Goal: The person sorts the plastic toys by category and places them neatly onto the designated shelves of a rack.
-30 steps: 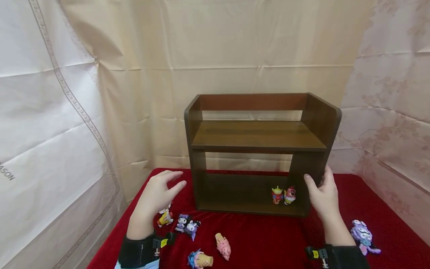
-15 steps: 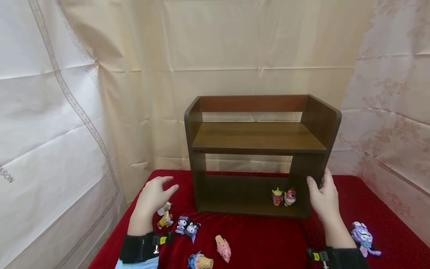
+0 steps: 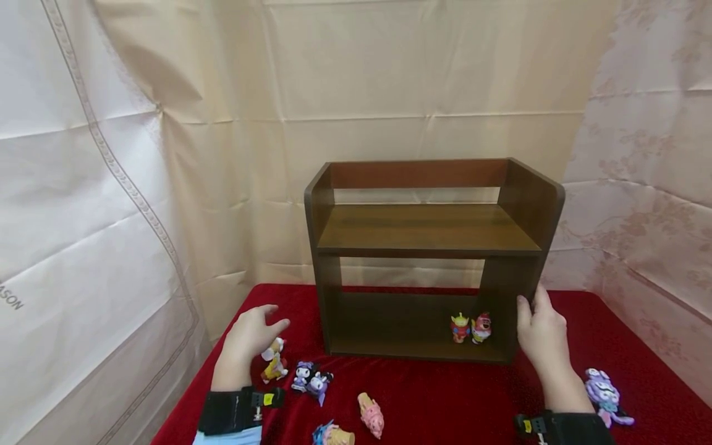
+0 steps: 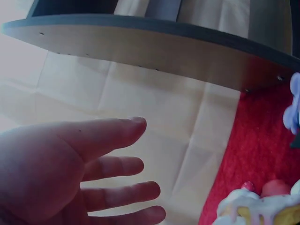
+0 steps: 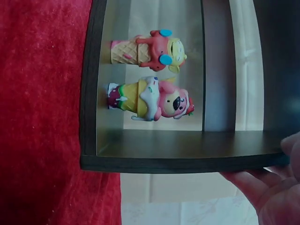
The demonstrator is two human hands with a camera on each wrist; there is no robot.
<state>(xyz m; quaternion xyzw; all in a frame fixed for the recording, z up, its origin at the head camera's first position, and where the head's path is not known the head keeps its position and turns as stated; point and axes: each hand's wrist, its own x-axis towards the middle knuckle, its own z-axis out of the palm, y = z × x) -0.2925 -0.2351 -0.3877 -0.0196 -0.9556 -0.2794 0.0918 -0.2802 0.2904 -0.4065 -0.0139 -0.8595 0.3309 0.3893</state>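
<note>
My left hand (image 3: pixel 249 334) hovers over the left of the table, thumb and fingers apart, holding nothing. Just beside it on the cloth lies a yellow-and-white toy figure (image 3: pixel 274 366). My right hand (image 3: pixel 546 337) holds the right side panel of a dark brown two-tier shelf (image 3: pixel 428 253), thumb on the inner side and fingers (image 5: pixel 255 185) along the outer side. Near that panel, two toy figures stand side by side on the lower tier: a red one with a yellow head (image 3: pixel 460 327) on a cone base and a pink bear (image 5: pixel 171 99).
A pair of purple-and-black figures (image 3: pixel 311 380), a pink ice-cream-cone figure (image 3: pixel 371 416) and a blue-topped cone figure (image 3: pixel 332 434) lie in front of the shelf. Far right lies a purple rabbit-like figure (image 3: pixel 603 392). Red cloth (image 3: pixel 434 398) covers the table; curtains hang behind.
My left hand has drawn back, left and down, away from the shelf. My right hand has slid slightly right, its thumb now closer to the panel's front edge. The figures stay put.
</note>
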